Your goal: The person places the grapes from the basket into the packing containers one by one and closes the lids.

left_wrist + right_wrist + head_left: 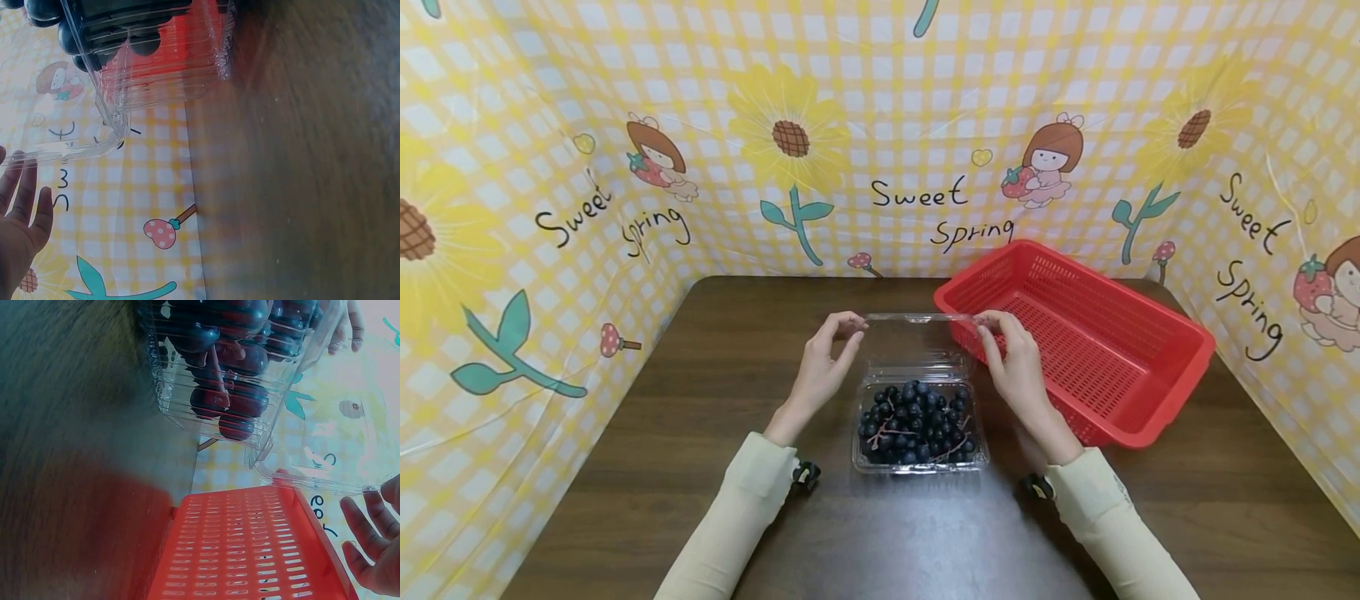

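A clear plastic clamshell box (856,458) stands on the table with its hinged lid (917,317) raised. Dark blue-black grapes (917,417) on thin reddish stems fill the box. My left hand (822,365) pinches the lid's left corner between thumb and fingers; at the right corner my right hand (1017,375) does the same. In the left wrist view, the left fingers (26,187) reach the lid's edge. From the right wrist, the other hand's fingers (365,528) show against the lid's rim, and grapes (234,400) show through the ribbed box wall.
A red perforated plastic basket (1187,367) sits at the back right, close beside my right hand and forearm. The dark wooden table (715,500) ends at a yellow-and-white checked cloth backdrop (887,108), which surrounds it at the back and sides.
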`<state>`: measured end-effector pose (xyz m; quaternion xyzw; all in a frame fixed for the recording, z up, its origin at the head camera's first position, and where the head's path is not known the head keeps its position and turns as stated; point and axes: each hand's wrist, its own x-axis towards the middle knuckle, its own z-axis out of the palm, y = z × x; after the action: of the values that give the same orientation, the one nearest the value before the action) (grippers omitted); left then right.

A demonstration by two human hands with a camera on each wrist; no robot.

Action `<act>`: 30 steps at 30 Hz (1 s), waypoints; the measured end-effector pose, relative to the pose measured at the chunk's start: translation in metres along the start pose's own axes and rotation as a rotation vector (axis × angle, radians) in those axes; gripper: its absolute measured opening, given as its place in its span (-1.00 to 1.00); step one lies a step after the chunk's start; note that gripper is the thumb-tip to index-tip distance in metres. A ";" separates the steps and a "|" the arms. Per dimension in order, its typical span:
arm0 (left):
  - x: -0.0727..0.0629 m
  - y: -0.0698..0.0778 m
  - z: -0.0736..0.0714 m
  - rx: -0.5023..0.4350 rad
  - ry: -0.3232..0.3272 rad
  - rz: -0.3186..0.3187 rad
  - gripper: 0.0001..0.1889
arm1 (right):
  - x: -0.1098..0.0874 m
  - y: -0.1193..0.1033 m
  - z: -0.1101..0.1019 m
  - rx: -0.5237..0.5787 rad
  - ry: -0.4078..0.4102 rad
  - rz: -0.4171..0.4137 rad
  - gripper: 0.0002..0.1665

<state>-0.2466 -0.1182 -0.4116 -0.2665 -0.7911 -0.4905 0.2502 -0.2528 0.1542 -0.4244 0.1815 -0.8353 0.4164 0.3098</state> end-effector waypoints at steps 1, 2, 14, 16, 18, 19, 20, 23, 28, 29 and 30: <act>0.000 0.000 0.000 -0.003 0.000 -0.002 -0.81 | 0.000 0.000 0.000 0.000 -0.001 0.001 -0.75; -0.001 0.000 0.000 -0.004 0.000 -0.003 -0.81 | 0.000 0.000 0.000 -0.001 -0.002 0.000 -0.74; -0.001 0.000 0.000 -0.020 -0.006 0.009 -0.82 | -0.001 -0.001 -0.003 -0.002 -0.010 -0.022 -0.75; -0.001 0.000 0.000 -0.013 -0.007 0.010 -0.82 | -0.001 0.000 -0.003 0.001 -0.014 -0.024 -0.76; -0.001 -0.001 0.000 -0.007 -0.008 0.011 -0.82 | 0.000 0.000 -0.004 0.005 -0.020 -0.027 -0.76; -0.001 -0.001 0.000 -0.004 -0.008 0.011 -0.82 | 0.000 0.000 -0.005 0.006 -0.022 -0.029 -0.77; -0.001 -0.001 0.000 -0.002 -0.008 0.010 -0.82 | 0.000 0.000 -0.005 0.008 -0.026 -0.034 -0.78; -0.001 -0.001 -0.001 -0.001 -0.011 0.010 -0.82 | 0.000 0.000 -0.007 0.008 -0.033 -0.053 -0.79; -0.001 0.000 -0.002 -0.021 -0.026 0.010 -0.81 | 0.001 0.003 -0.010 0.004 -0.040 -0.100 -0.81; -0.001 0.001 -0.003 -0.025 -0.029 0.009 -0.81 | 0.001 0.003 -0.010 0.005 -0.042 -0.106 -0.82; -0.001 0.001 -0.003 -0.031 -0.031 0.009 -0.81 | 0.001 0.004 -0.011 0.006 -0.046 -0.111 -0.82</act>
<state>-0.2446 -0.1209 -0.4105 -0.2814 -0.7860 -0.4973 0.2361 -0.2519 0.1649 -0.4207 0.2381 -0.8295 0.3970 0.3125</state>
